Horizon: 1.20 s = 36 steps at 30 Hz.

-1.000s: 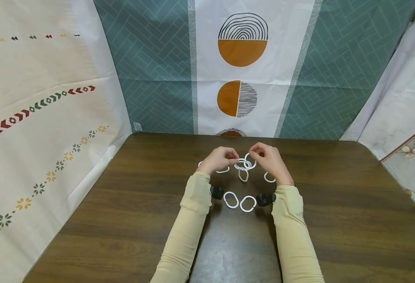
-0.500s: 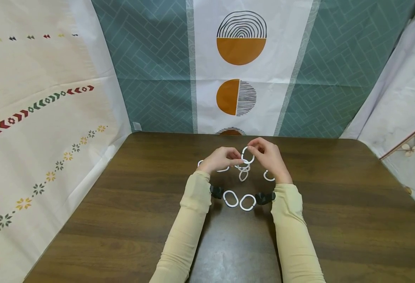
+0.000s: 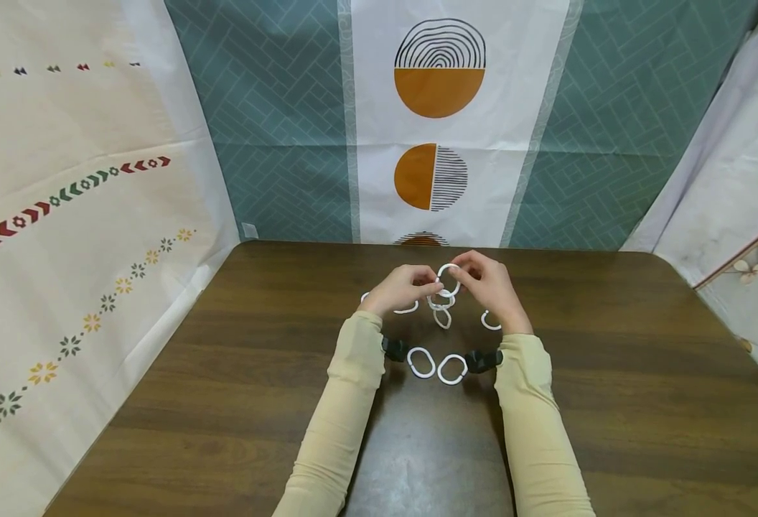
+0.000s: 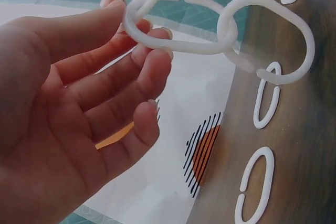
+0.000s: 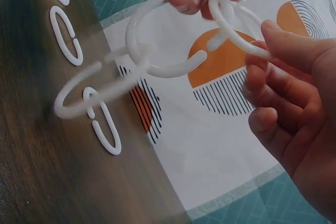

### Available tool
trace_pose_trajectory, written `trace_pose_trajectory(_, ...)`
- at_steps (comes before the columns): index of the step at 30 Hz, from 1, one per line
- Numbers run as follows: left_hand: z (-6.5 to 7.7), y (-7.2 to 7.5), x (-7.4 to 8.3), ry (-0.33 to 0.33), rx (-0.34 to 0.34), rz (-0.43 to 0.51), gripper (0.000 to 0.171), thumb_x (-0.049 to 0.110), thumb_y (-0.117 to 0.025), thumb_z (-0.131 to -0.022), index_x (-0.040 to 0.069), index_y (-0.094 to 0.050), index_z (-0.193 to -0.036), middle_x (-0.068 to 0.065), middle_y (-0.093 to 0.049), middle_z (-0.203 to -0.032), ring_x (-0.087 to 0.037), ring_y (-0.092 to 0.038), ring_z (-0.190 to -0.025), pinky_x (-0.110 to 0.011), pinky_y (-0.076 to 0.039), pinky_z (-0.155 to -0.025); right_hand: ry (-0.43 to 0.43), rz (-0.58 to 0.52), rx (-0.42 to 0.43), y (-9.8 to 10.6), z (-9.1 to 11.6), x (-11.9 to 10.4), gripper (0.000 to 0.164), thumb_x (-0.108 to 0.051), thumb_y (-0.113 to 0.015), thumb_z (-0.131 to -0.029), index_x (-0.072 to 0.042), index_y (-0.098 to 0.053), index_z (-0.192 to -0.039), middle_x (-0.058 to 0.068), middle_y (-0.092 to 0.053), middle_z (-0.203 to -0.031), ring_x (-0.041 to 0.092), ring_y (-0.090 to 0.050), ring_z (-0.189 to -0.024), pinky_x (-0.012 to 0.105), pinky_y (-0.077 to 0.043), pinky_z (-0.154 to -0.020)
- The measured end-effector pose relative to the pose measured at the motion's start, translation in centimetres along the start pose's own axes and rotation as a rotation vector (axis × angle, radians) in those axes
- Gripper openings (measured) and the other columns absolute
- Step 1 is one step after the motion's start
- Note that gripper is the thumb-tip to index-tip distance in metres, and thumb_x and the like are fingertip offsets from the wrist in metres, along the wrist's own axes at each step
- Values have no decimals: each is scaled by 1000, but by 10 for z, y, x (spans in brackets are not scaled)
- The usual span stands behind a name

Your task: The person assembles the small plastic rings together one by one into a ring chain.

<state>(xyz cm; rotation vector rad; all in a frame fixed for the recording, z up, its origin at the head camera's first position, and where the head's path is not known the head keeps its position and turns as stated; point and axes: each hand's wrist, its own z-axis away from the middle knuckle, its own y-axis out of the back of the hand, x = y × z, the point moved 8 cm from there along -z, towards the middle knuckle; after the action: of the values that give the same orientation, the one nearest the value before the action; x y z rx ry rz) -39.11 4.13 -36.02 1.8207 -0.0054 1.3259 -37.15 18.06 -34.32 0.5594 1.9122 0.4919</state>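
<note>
The patterned hanging [image 3: 275, 108] is forming the backdrop, and the brown surface [image 3: 224, 373] is bearing the work. Above it, you are holding both hands near each other: your left hand [image 3: 400, 291] is pinching the middle ring [image 4: 178, 46] between thumb and fingertips, and your right hand [image 3: 492, 289] is pinching the upper ring [image 5: 237, 40] likewise. Black wrist units [image 3: 394, 350] are sitting at both wrists. Since a second ago, your right hand has been rising and shifting toward the left, so the upper ring is now standing over the middle one, close to your left thumb. The two are appearing interlinked, suggesting you are adjusting that joint rather than fetching another piece. The third ring [image 4: 307, 32] is hanging from the middle one. Two loose rings [image 3: 420, 350] are lying between your wrists; others are lying partly hidden beside your hands.
</note>
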Motion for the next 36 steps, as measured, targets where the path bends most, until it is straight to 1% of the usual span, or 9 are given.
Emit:
trace_pose_trajectory(2,0,2,-1,1,20,3,18,21,-62,-95,4,-64,-99,-15,-68,-96,-37,-63,-92,-19,-46,-70,-14,-7,-26,-2,0,2,21,-21,-65,-93,-4,-65,-104,19,-67,-74,17,-62,-60,24,-43,-58)
trace_pose_trajectory(4,0,4,-2,3,42,9,16,20,-63,-94,5,-64,-98,-12,-68,-93,-32,-63,-88,-19,-47,-70,-35,-18,-62,-4,1,5,21,-22,-65,-93,-3,-65,-103,22,-69,-77,10,-62,-60,24,-45,-59)
trace_pose_trajectory(8,1,9,-3,10,99,-9,14,20,-64,-94,6,-65,-97,-7,-67,-89,-18,-62,-81,-20,-48,-71,-74,-37,-135,-10,4,9,18,-20,-64,-94,-2,-65,-99,20,-70,-78,20,-65,-65,24,-47,-58)
trace_pose_trajectory(14,4,19,-2,5,172,12,16,21,-64,-93,6,-67,-99,-10,-69,-89,-28,-66,-85,-22,-52,-73,-65,-34,-203,-15,5,10,14,-17,-64,-93,-3,-63,-91,13,-67,-72,40,-65,-73,25,-46,-60)
trace_pose_trajectory(20,6,25,0,-21,200,21,16,20,-65,-93,5,-68,-99,-11,-69,-90,-22,-64,-82,-21,-51,-71,-38,-41,-266,-20,5,9,17,-21,-66,-93,-5,-64,-89,17,-68,-75,34,-64,-71,28,-46,-65)
trace_pose_trajectory(25,8,30,-2,-31,223,29,15,20,-65,-93,6,-69,-98,-9,-69,-91,-17,-62,-83,-22,-51,-74,-59,-50,-364,-28,9,17,27,-25,-62,-95,1,-65,-97,19,-69,-86,34,-64,-81,33,-50,-73)
trace_pose_trajectory(28,10,36,-3,-32,245,37,14,20,-65,-93,7,-69,-98,-8,-68,-91,-17,-62,-84,-24,-50,-75,-77,11,-346,-31,7,27,29,-26,-60,-97,2,-64,-105,19,-68,-94,34,-63,-90,35,-50,-79)
trace_pose_trajectory(31,12,39,-3,-27,256,38,14,21,-65,-93,8,-69,-97,-8,-68,-91,-18,-62,-84,-25,-49,-76,-86,57,-312,-37,4,35,30,-23,-60,-96,2,-61,-113,22,-66,-106,36,-62,-100,43,-50,-89)
trace_pose_trajectory(36,13,37,-4,-20,209,34,14,21,-64,-94,8,-69,-98,-8,-68,-92,-16,-63,-85,-25,-50,-78,-55,63,-357,-59,4,38,37,-15,-63,-92,6,-56,-121,27,-59,-120,42,-53,-116,55,-40,-101)
